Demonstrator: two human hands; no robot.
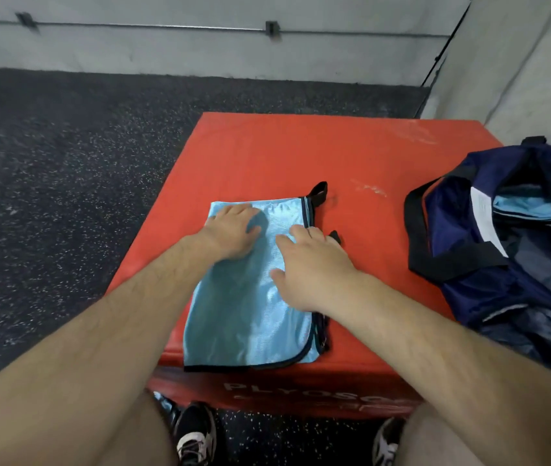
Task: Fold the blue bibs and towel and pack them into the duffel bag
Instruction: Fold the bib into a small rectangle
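speckled black rubber flooring (65, 183) is surrounding a red plyo box (301, 153) at centre frame, where a folded blue bib (250, 314) is lying near the front edge. left hand (230, 227) is pressing flat on its upper left corner, fingers straight and close together. right hand (311, 264) is resting on its right side, fingers spread. navy duffel bag (516, 250) is sitting open at right, blue fabric showing inside.

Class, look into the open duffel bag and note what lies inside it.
Inside the duffel bag, a piece of light blue fabric shows through the opening. Anything deeper is hidden by the bag's dark folds and the frame edge.
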